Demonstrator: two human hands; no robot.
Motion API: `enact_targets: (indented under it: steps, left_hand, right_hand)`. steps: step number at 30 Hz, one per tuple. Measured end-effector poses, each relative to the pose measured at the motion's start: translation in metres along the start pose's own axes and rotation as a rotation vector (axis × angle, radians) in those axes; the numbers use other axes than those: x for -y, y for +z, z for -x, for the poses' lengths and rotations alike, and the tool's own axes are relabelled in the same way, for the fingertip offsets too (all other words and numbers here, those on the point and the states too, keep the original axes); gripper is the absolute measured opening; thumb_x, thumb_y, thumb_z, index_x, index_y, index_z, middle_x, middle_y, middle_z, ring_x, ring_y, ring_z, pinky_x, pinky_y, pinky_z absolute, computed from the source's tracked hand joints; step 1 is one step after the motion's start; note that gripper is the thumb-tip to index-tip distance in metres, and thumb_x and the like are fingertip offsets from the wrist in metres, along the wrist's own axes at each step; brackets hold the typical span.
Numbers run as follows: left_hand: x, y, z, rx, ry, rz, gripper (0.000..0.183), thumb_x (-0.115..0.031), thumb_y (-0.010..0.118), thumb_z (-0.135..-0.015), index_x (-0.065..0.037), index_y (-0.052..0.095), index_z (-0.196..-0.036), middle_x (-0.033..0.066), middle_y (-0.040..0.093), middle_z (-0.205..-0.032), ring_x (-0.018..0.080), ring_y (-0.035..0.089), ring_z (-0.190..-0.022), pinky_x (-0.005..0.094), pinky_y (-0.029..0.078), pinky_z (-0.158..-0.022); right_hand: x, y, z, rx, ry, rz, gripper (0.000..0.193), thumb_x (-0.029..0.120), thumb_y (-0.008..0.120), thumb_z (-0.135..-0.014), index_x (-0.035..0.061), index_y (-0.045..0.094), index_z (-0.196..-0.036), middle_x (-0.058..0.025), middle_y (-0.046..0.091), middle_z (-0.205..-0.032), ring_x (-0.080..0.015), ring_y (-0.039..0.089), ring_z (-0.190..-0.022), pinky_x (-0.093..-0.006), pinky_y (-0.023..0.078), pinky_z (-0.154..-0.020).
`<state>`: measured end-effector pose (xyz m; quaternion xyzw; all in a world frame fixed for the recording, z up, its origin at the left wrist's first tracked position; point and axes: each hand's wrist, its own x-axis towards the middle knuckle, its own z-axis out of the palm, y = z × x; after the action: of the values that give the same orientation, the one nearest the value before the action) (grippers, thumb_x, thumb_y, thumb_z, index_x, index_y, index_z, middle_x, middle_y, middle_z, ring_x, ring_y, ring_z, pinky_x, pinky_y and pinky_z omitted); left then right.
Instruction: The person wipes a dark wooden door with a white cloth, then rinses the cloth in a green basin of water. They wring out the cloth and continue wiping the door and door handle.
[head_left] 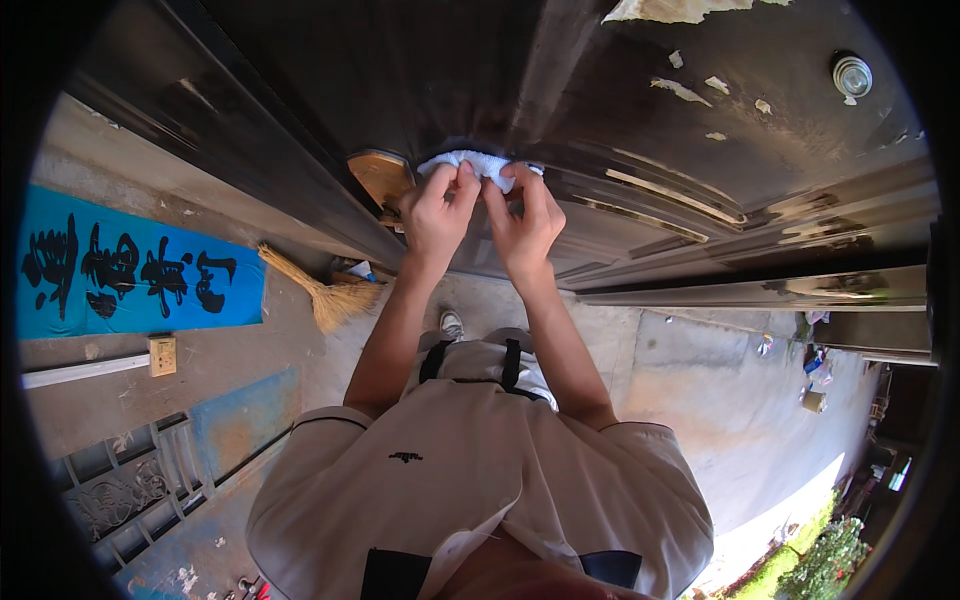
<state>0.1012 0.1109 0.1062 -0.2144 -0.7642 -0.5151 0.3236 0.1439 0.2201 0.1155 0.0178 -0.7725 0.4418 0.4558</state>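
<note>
Both my hands are raised together in front of a dark, glossy door (450,90). Between them is a light blue-white cloth (470,160), bunched up and close to the door's surface. My left hand (438,210) pinches the cloth's lower edge between thumb and fingers. Just beside it, my right hand (525,215) grips the cloth's right part, fingers bent inward. To the left of my left hand a tan-brown plate (380,178), perhaps part of the door handle, shows on the door; its lower end is partly hidden by the hand.
Torn paper scraps (680,90) and a round metal fitting (852,76) are on the door at upper right. At left, a straw broom (320,290) leans by a wall with a blue banner (140,265). A metal grille (120,490) stands lower left. Concrete floor (720,400) stretches right.
</note>
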Motion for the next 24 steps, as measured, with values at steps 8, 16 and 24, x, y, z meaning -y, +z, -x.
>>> enact_targets:
  steps: [8,16,24]
  left_hand:
    - [-0.036,-0.023,-0.055,-0.049,0.061,0.08,0.026,-0.006,0.07,-0.091,-0.004,0.057,-0.068,0.006,0.063,-0.055,0.0146,0.063,-0.046,0.027,0.044,-0.045]
    - [-0.014,-0.009,-0.022,0.084,0.077,0.051,0.027,-0.004,0.066,-0.093,-0.004,0.055,-0.068,0.0041,0.067,-0.058,0.01,0.064,-0.05,0.0248,0.046,-0.049]
    - [-0.058,-0.012,-0.069,0.042,0.207,0.117,0.023,-0.004,0.067,-0.094,-0.002,0.061,-0.072,0.0027,0.069,-0.06,0.0088,0.065,-0.052,0.0209,0.047,-0.051]
  right_hand:
    - [0.048,0.0,-0.043,-0.06,-0.044,-0.031,0.022,0.0,0.08,-0.079,0.0013,0.065,-0.096,-0.0074,0.067,-0.075,-0.0111,0.063,-0.056,-0.0243,0.048,-0.051]
    - [0.022,-0.021,-0.013,0.026,-0.009,0.097,0.022,-0.006,0.077,-0.078,-0.0007,0.064,-0.095,-0.0074,0.068,-0.079,-0.0104,0.062,-0.06,-0.0234,0.05,-0.055]
    - [0.057,-0.036,-0.064,-0.111,-0.04,0.117,0.026,0.0,0.078,-0.081,0.0038,0.064,-0.103,-0.009,0.068,-0.086,-0.0186,0.065,-0.065,-0.0272,0.052,-0.059]
